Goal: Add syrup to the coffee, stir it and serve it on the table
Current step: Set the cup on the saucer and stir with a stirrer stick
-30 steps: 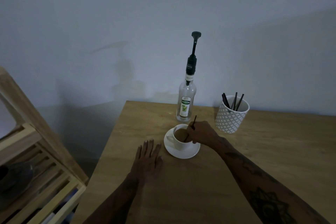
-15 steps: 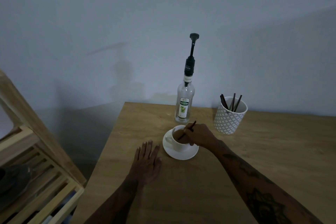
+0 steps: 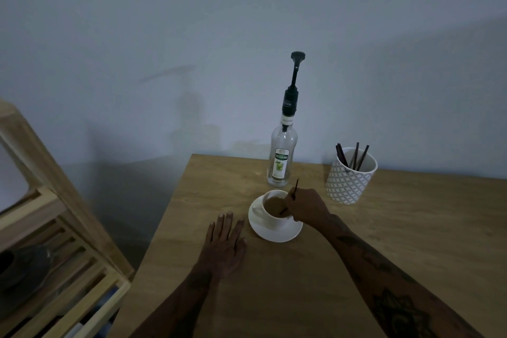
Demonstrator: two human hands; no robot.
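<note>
A white cup of brown coffee stands on a white saucer on the wooden table. My right hand hovers over the cup's right rim, pinching a thin dark stir stick whose lower end dips into the coffee. My left hand lies flat on the table just left of the saucer, fingers spread, holding nothing. Behind the cup stands a clear syrup bottle with a tall black pump.
A white patterned holder with several dark stir sticks stands right of the bottle, close to the wall. A wooden slatted shelf unit stands left of the table, beyond its left edge, with a dark object on it.
The stir stick has swung around in the cup, from tilted sideways to more upright, as my right hand circles it. My left hand has stayed flat on the table.
</note>
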